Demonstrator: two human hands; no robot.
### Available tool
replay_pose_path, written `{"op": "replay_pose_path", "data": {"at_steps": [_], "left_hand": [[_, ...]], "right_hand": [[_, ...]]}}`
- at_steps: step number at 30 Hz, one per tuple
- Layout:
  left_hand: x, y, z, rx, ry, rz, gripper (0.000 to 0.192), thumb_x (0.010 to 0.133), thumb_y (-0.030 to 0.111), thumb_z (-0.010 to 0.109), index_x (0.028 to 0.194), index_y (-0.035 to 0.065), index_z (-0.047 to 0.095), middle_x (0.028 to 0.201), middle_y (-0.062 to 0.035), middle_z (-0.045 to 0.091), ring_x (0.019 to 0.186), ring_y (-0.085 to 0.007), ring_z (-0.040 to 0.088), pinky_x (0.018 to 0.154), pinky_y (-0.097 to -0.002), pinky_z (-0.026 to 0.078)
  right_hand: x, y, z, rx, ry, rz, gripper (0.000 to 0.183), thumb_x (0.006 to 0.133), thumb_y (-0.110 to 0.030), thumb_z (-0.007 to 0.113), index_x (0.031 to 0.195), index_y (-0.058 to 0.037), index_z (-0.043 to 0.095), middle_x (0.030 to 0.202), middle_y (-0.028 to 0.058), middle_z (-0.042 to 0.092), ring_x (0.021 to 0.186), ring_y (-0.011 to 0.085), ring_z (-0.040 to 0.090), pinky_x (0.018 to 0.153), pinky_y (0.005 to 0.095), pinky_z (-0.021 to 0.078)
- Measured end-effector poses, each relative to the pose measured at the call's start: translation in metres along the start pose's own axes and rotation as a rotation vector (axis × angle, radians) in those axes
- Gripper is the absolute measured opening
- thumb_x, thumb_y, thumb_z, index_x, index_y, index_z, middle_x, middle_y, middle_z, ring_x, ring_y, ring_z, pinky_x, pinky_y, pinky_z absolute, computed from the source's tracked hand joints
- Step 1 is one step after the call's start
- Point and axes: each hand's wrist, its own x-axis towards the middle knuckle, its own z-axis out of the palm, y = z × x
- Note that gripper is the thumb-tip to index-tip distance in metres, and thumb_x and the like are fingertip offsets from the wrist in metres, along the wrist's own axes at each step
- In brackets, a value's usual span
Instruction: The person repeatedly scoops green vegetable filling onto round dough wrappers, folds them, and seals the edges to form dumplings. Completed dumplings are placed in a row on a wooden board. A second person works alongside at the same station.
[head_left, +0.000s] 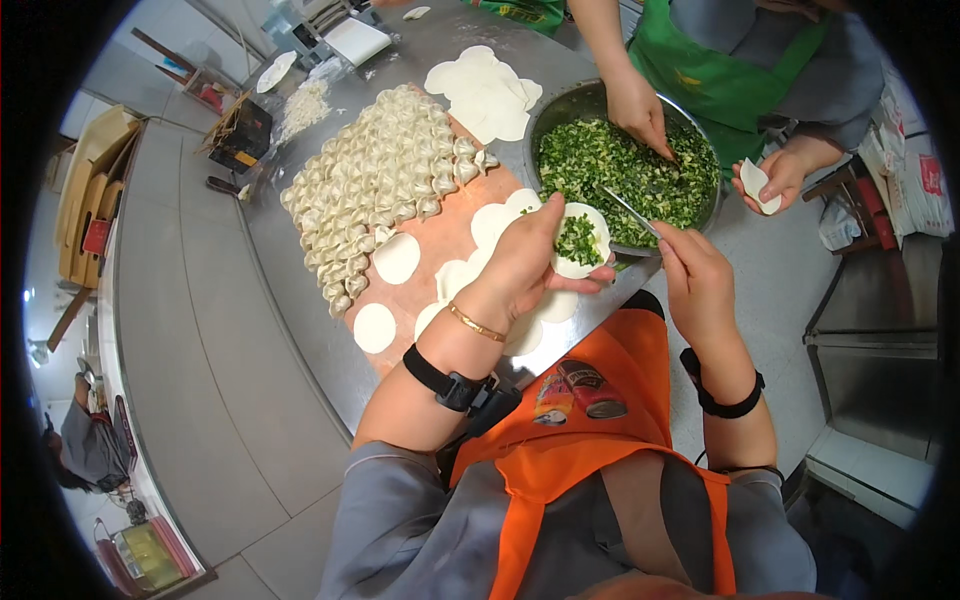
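On the palm and fingers of my left hand lies a round dough wrapper with a mound of chopped green filling on it. My right hand grips a thin metal spatula, whose tip hangs over the filling in a large steel bowl. That bowl is heaped with chopped greens mixed with pale bits. Several round wrappers lie overlapping beneath and beside my left hand, partly hidden by it. Two single wrappers, one nearer and one farther, rest on the board.
Rows of folded dumplings cover much of the orange-brown board. Behind it a wrapper stack sits on the steel table. A co-worker's hand reaches into the bowl; their other hand holds a wrapper.
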Motion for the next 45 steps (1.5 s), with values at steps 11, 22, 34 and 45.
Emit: {"op": "replay_pose_path", "data": {"at_steps": [11,22,34,45], "left_hand": [[0.006,-0.024,0.02,-0.52,0.047,0.267,0.046,0.115,0.031,0.029,0.137,-0.0054,0.046,0.131,-0.0243,0.061,0.12,-0.0383,0.065,0.106,-0.0492,0.054],[-0.004,-0.026,0.023,-0.55,0.069,0.273,0.045,0.115,0.028,0.028,0.137,-0.0081,0.044,0.131,-0.0268,0.061,0.12,-0.0389,0.064,0.11,-0.0499,0.05],[-0.012,-0.019,0.014,-0.62,-0.05,0.345,0.047,0.115,0.031,0.03,0.141,-0.0052,0.044,0.141,-0.0273,0.056,0.131,-0.0405,0.058,0.115,-0.0497,0.045],[-0.011,-0.046,0.016,-0.6,-0.061,0.277,0.032,0.113,0.026,0.04,0.131,0.0029,0.053,0.124,-0.0135,0.065,0.112,-0.0272,0.065,0.101,-0.044,0.054]], "right_hand": [[-0.027,-0.037,0.015,0.153,0.028,0.099,0.025,0.101,-0.006,0.057,0.124,-0.0038,0.068,0.083,0.0139,0.059,0.07,0.0317,0.06,0.066,0.0415,0.0487],[-0.04,-0.051,0.025,-0.271,0.015,-0.136,0.039,0.091,-0.003,0.065,0.13,-0.0071,0.067,0.082,0.0081,0.054,0.074,0.0261,0.059,0.062,0.0394,0.0498],[-0.025,-0.05,0.007,0.514,-0.249,0.434,0.021,0.106,-0.009,0.054,0.119,-0.0018,0.069,0.069,0.004,0.058,0.062,0.0131,0.055,0.059,0.0306,0.046],[0.003,-0.045,0.006,0.175,0.009,-0.15,0.024,0.087,0.003,0.069,0.109,-0.0041,0.063,0.092,0.0099,0.063,0.076,0.0286,0.066,0.065,0.0365,0.0525]]}}
